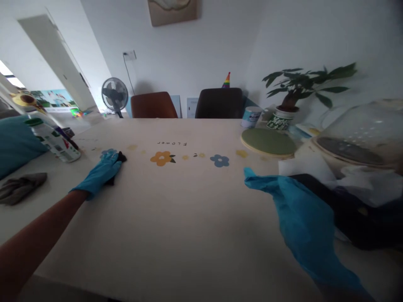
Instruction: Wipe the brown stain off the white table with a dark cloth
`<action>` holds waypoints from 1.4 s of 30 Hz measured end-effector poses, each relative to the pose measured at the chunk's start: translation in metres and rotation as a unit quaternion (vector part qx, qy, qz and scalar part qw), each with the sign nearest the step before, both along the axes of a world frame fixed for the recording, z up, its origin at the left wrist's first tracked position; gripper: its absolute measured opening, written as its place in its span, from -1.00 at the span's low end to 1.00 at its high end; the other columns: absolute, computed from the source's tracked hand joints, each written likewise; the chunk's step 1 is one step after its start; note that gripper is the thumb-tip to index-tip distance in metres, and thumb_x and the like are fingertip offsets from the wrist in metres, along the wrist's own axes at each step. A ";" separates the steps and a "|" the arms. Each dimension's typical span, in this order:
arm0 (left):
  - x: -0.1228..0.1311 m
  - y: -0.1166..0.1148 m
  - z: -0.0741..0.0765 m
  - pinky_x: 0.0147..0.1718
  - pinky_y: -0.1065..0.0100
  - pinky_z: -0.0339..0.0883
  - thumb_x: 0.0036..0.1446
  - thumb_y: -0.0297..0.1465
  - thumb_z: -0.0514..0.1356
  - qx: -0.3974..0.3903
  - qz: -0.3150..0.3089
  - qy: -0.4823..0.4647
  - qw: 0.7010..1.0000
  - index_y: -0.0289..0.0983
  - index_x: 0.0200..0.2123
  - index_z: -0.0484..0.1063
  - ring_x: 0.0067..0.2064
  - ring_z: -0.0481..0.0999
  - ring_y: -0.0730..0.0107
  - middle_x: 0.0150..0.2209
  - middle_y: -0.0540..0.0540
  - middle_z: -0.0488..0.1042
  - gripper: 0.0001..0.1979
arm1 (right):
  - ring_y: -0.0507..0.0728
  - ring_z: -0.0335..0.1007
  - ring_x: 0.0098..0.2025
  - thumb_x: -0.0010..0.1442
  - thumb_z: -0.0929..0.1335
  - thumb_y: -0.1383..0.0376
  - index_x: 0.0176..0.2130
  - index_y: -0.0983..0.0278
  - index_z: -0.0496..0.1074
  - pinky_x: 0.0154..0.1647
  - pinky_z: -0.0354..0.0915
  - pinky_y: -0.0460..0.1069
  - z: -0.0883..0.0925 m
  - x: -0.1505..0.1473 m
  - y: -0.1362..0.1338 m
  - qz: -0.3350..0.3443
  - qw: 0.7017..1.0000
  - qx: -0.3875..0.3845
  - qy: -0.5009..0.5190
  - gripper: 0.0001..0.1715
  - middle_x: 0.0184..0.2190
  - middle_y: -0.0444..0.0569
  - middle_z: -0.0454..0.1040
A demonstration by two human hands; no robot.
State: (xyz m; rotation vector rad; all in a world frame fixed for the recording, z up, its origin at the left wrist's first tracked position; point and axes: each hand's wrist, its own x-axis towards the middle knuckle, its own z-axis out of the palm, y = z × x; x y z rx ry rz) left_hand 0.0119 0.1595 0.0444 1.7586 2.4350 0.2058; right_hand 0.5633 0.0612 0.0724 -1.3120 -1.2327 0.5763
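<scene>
My left hand (105,170), in a blue glove, presses on a black cloth (121,157) on the tabletop, over a printed blue flower. Dark edges of the cloth show past the fingertips and under the palm. My right hand (299,205), also gloved in blue, is over the right side of the table with a digit stretched out to the left. Its other fingers are mostly hidden. Right beside it lies a black fabric-like item (349,214); whether the hand touches it I cannot tell.
The pale table (176,226) bears printed flowers. A white bottle (55,140) and a crumpled grey cloth (23,187) are at the left. A green round mat (268,141), a can (251,116), a potted plant (281,118), a clear cover (362,130) and white tissue (367,182) crowd the right.
</scene>
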 end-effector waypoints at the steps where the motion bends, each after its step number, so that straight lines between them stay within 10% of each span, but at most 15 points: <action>1: 0.004 0.009 0.002 0.85 0.14 -0.07 0.70 -0.07 -0.21 -0.001 0.007 0.006 1.000 -0.06 0.94 0.00 0.97 -0.01 0.20 0.97 0.06 0.08 -0.12 | 0.43 0.97 0.17 0.61 0.41 0.14 -0.22 -0.01 0.96 0.57 0.71 0.40 0.002 0.000 -0.001 0.008 1.000 -0.008 0.004 -0.49 0.03 -0.01 0.96; 6: 0.035 0.053 0.010 0.78 0.07 0.19 0.81 -0.29 -0.09 0.014 0.034 0.005 0.999 -0.11 0.78 0.36 0.81 0.36 0.09 0.83 -0.07 0.46 -0.35 | 0.47 0.97 0.24 0.52 0.39 0.15 -0.19 -0.06 0.98 0.54 0.75 0.47 0.007 0.006 -0.008 0.039 0.998 -0.008 -0.058 -0.50 0.13 -0.06 0.96; 12: 0.070 0.097 0.009 0.61 -0.41 0.56 0.70 -0.04 0.49 0.054 0.001 -0.008 0.999 -0.24 0.57 0.64 0.60 0.64 -0.27 0.63 -0.38 0.59 -0.40 | 0.48 0.99 0.22 0.48 0.38 0.19 -0.18 -0.11 0.97 0.43 0.85 0.46 0.001 0.013 -0.008 0.056 0.994 0.026 -0.090 -0.50 0.12 -0.11 0.96; 24: 0.193 0.172 0.002 0.48 -0.33 0.71 0.69 -0.13 0.53 0.086 -0.158 -0.051 0.982 -0.24 0.53 0.65 0.48 0.72 -0.19 0.55 -0.36 0.64 -0.46 | 0.53 1.00 0.17 0.46 0.40 0.20 -0.23 -0.17 0.95 0.24 0.94 0.42 -0.005 0.018 -0.004 0.061 0.988 0.054 -0.135 -0.51 0.06 -0.15 0.96; 35: 0.363 0.147 -0.023 0.79 -0.34 0.29 0.76 -0.15 0.27 0.030 -0.399 -0.078 0.913 -0.07 0.74 0.57 0.84 0.35 -0.38 0.87 -0.35 0.32 -0.38 | 0.48 1.01 0.13 0.53 0.39 0.23 -0.09 -0.10 0.98 0.24 0.94 0.41 -0.022 0.029 0.009 0.087 0.977 0.083 -0.178 -0.50 0.09 -0.08 0.97; 42: 0.349 0.128 -0.026 0.82 -0.52 0.19 0.70 -0.28 0.24 0.038 -0.383 -0.072 0.920 -0.09 0.72 0.56 0.83 0.35 -0.42 0.88 -0.39 0.30 -0.37 | 0.48 0.99 0.12 0.59 0.42 0.08 -0.17 -0.05 0.94 0.30 0.91 0.43 -0.058 0.027 0.026 0.056 0.989 0.102 -0.092 -0.54 0.05 0.00 0.96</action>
